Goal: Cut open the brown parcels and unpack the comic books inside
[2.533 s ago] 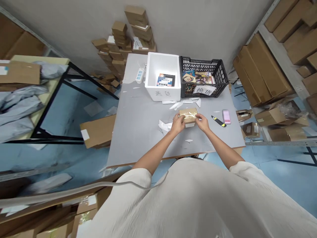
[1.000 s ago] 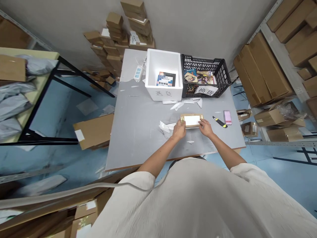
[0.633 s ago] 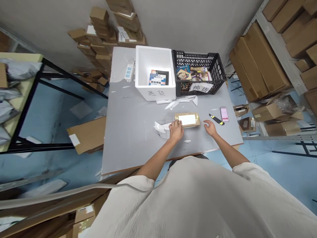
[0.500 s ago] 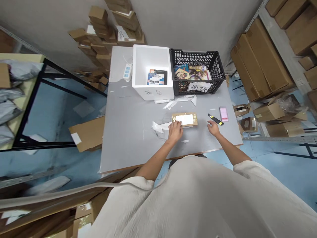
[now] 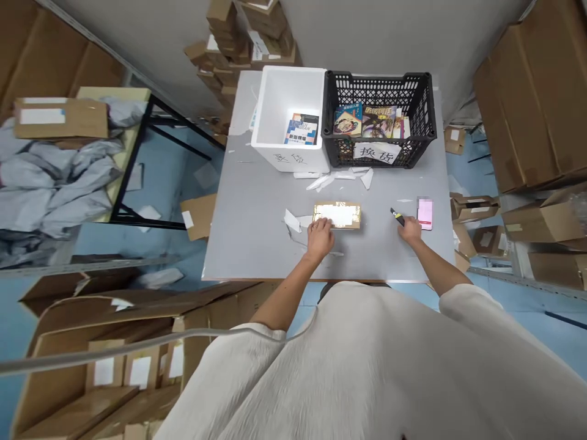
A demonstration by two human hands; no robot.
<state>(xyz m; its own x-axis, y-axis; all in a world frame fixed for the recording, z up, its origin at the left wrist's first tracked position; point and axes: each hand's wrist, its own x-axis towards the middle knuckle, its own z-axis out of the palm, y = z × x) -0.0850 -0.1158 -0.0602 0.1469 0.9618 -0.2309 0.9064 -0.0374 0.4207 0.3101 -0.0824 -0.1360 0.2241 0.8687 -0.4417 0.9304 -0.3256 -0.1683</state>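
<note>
A small taped cardboard box with a white label lies on the grey table. My left hand is closed over its front left corner, fingertips on the label's edge. To the right, my right hand has its fingers wrapped round the handle of a black and yellow utility knife. The knife's front end points away to the left; most of its handle is hidden under the hand. Just right of that hand lies a phone with a pink screen. Torn white paper lies left of the box.
Behind the box stand a white foam bin and a black plastic crate, both with books inside. More paper scraps lie before them. Grey parcels fill a shelf on the left. A large open carton stands at lower left.
My right hand has moved right and taken hold of the utility knife, which lay free on the table before. My left hand stays at the box. The camera view has shifted.
</note>
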